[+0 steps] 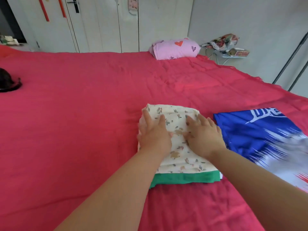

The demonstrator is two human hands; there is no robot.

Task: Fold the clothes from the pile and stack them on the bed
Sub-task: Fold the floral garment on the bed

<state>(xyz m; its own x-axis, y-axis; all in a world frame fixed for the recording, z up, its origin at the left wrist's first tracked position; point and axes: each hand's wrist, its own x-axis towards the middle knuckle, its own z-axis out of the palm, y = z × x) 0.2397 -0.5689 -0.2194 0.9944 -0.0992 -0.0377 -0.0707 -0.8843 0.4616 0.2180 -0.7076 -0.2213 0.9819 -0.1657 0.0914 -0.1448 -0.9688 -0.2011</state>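
Left hand [154, 135] and right hand [204, 137] flat on floral cloth [178, 117], green garment [183, 178] beneath, blue jersey [258, 130] beside, pink pillow [175, 48] beyond

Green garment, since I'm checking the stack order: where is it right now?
In the head view, the green garment lies low centre on the red bed, under the folded floral garment, just left of the blue jersey.

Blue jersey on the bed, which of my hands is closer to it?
Right. The right hand presses flat on the right side of the floral garment, just beside the blue jersey; the left hand presses the garment's left side, farther away.
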